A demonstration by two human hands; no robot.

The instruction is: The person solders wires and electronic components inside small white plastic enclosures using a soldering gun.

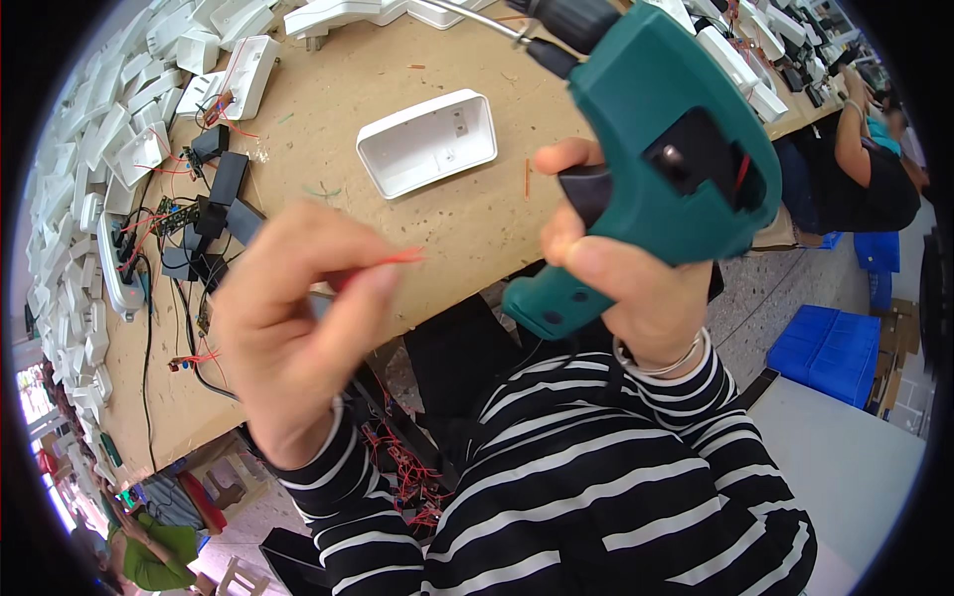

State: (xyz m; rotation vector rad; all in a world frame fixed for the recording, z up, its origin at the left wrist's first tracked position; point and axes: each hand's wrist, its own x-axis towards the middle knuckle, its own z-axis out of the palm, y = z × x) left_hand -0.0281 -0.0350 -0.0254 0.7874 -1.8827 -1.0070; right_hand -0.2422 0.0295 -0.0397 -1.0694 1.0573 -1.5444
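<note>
My right hand [636, 288] is wrapped round the handle of a green power drill [636, 84], with a finger by its black trigger. The drill's black chuck points to the upper left, above the table. Over the table's near edge, my left hand [288, 308] is closed in a pinch on short red wires [405, 255]; the hand is somewhat blurred. An open white plastic housing [417, 164] lies on the tabletop beyond and between my hands, its hollow side facing up.
White housings [109, 149] are heaped along the table's left side. Black blocks [229, 179] with cables and circuit boards lie nearer. Below the table edge sit many red wires [402, 467]. More parts and another person [865, 164] are at the right; blue bins [825, 353] stand on the floor.
</note>
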